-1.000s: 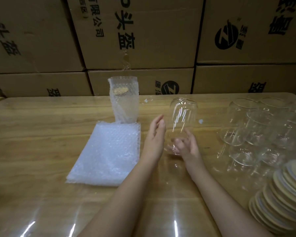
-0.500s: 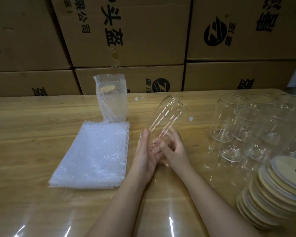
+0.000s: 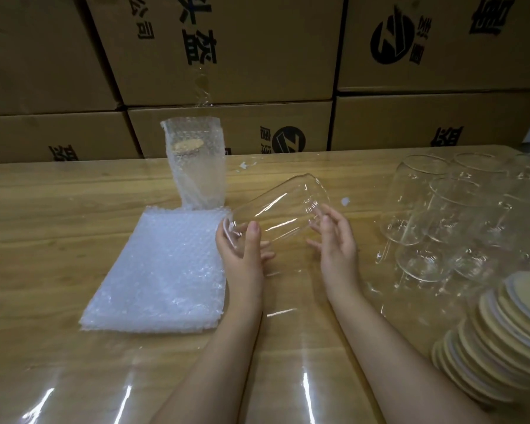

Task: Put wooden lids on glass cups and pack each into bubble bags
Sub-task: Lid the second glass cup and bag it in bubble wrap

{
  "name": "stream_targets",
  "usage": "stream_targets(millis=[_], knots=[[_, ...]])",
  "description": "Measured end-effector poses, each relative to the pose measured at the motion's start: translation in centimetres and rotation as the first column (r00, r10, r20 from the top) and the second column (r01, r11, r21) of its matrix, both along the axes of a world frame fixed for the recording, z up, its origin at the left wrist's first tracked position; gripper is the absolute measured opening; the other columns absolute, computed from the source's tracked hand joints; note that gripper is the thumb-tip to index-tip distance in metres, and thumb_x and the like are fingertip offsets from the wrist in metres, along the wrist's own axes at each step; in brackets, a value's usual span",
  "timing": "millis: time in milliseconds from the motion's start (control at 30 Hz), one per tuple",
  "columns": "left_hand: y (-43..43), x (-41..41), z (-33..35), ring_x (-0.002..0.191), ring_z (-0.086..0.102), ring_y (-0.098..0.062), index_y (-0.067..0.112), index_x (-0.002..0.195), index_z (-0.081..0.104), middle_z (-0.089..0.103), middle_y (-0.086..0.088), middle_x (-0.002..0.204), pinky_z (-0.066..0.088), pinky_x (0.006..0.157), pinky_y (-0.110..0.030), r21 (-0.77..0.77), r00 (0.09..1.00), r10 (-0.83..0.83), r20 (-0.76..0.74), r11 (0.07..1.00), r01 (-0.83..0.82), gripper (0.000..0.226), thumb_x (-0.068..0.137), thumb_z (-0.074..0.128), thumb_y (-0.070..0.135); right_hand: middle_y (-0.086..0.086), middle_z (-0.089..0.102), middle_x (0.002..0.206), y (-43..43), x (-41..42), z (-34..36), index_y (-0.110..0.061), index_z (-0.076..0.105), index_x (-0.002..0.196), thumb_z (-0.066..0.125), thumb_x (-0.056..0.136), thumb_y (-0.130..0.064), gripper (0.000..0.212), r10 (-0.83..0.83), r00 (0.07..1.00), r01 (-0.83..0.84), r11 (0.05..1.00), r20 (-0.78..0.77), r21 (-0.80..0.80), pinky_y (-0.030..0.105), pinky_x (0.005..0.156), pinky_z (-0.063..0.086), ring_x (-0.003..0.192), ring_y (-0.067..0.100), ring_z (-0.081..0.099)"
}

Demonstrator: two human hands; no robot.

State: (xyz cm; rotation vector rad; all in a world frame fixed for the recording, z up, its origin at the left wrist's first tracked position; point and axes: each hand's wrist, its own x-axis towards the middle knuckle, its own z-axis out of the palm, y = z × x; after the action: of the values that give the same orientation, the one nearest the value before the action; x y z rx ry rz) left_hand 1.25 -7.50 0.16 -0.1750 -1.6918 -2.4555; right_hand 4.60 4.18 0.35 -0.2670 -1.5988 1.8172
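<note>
1. The left grip (image 3: 242,249) holds the glass cup (image 3: 276,215) at its left end, with the thumb laid over the top of the wall and the fingers curled underneath.
2. The right grip (image 3: 337,240) is loose and wide. Its straight fingertips touch the cup's wall near the right end and close round nothing.
3. The cup is tipped almost onto its side and lifted off the desk (image 3: 43,215). Its left end is lower and nearer the person, and its right end is raised and farther away.
4. Just left of the cup, a stack of flat bubble bags (image 3: 159,270) lies on the desk.
5. At the stack's far edge a packed cup (image 3: 196,179) stands upright inside a bubble bag, with its wooden lid (image 3: 188,145) showing through the wrap.
6. To the right, apart from both grips, a cluster of bare glass cups (image 3: 441,215) stands close together. I cannot tell which way their mouths face.
7. Nearer the person on the right, a slumped pile of wooden lids (image 3: 502,341) fans across the desk.
8. Stacked cardboard boxes (image 3: 227,50) with black print fill the background.
</note>
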Motion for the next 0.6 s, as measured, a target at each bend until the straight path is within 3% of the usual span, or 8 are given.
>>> stream_targets(millis=[100, 200, 300, 367, 400, 500, 600], knots=[[-0.09, 0.06, 0.1, 0.09, 0.069, -0.018, 0.029, 0.137, 0.031, 0.047, -0.003, 0.131, 0.055, 0.066, -0.023, 0.036, 1.0, -0.002, -0.008, 0.999, 0.002, 0.064, 0.085, 0.066, 0.037, -0.009, 0.059, 0.126, 0.07, -0.23, -0.21, -0.029, 0.052, 0.122, 0.048, 0.098, -0.029, 0.024, 0.024, 1.0, -0.024, 1.0, 0.016, 0.004, 0.031, 0.087, 0.053, 0.114, 0.01, 0.059], [-0.11, 0.15, -0.02, 0.104, 0.066, -0.02, 0.038, 0.141, 0.024, 0.039, -0.002, 0.14, 0.056, 0.072, -0.023, 0.019, 1.0, 0.025, -0.019, 0.999, -0.025, 0.066, 0.09, 0.065, 0.029, -0.013, 0.058, 0.124, 0.04, -0.34, -0.39, -0.04, 0.054, 0.115, 0.053, 0.094, -0.037, 0.021, 0.025, 1.0, -0.026, 0.999, 0.015, 0.04, 0.035, 0.089, 0.053, 0.114, 0.012, 0.058], [-0.02, 0.29, -0.06, 0.109, 0.063, -0.004, 0.044, 0.144, 0.019, 0.026, -0.005, 0.153, 0.057, 0.08, -0.026, -0.021, 0.998, 0.048, -0.035, 0.999, -0.048, 0.072, 0.092, 0.064, 0.022, -0.016, 0.058, 0.122, 0.12, -0.52, -0.74, -0.045, 0.056, 0.111, 0.053, 0.09, -0.04, 0.022, 0.013, 0.999, -0.017, 0.995, 0.039, 0.097, 0.042, 0.097, 0.049, 0.113, 0.006, 0.056], [0.01, 0.49, 0.09, 0.102, 0.059, 0.013, 0.044, 0.145, 0.019, 0.024, -0.009, 0.155, 0.057, 0.086, -0.029, -0.059, 0.997, 0.058, -0.043, 0.996, -0.061, 0.077, 0.089, 0.067, 0.021, -0.015, 0.056, 0.129, 0.03, -0.59, -0.75, -0.049, 0.056, 0.112, 0.05, 0.088, -0.045, 0.025, 0.043, 0.998, -0.05, 0.99, 0.056, 0.13, 0.036, 0.1, 0.046, 0.118, 0.002, 0.053], [0.0, 0.59, 0.12, 0.103, 0.058, 0.013, 0.044, 0.146, 0.02, 0.027, -0.01, 0.154, 0.057, 0.084, -0.028, -0.068, 0.997, 0.063, -0.047, 0.995, -0.066, 0.08, 0.087, 0.07, 0.022, -0.017, 0.054, 0.132, -0.01, -0.59, -0.73, -0.05, 0.053, 0.115, 0.049, 0.087, -0.045, 0.028, 0.065, 0.996, -0.072, 0.989, 0.053, 0.131, 0.029, 0.101, 0.043, 0.122, -0.002, 0.05], [-0.14, 0.71, 0.54, 0.114, 0.061, -0.016, 0.05, 0.137, 0.027, 0.044, -0.005, 0.141, 0.056, 0.069, -0.021, -0.073, 0.998, 0.056, -0.012, 0.996, -0.056, 0.072, 0.079, 0.066, 0.039, -0.016, 0.048, 0.14, -0.04, -0.4, -0.59, -0.046, 0.045, 0.125, 0.046, 0.089, -0.044, 0.035, 0.091, 0.995, -0.095, 0.987, 0.03, 0.133, 0.007, 0.096, 0.035, 0.126, -0.01, 0.042], [-0.24, 0.66, 0.64, 0.121, 0.056, -0.03, 0.06, 0.125, 0.035, 0.048, 0.009, 0.139, 0.053, 0.092, -0.045, -0.128, 0.999, 0.047, 0.016, 0.991, -0.045, 0.059, 0.075, 0.063, 0.052, -0.024, 0.047, 0.137, 0.02, -0.17, -0.51, -0.047, 0.045, 0.127, 0.045, 0.088, -0.053, 0.039, 0.079, 0.996, -0.081, 0.99, 0.029, 0.115, 0.001, 0.092, 0.034, 0.124, -0.015, 0.041]])
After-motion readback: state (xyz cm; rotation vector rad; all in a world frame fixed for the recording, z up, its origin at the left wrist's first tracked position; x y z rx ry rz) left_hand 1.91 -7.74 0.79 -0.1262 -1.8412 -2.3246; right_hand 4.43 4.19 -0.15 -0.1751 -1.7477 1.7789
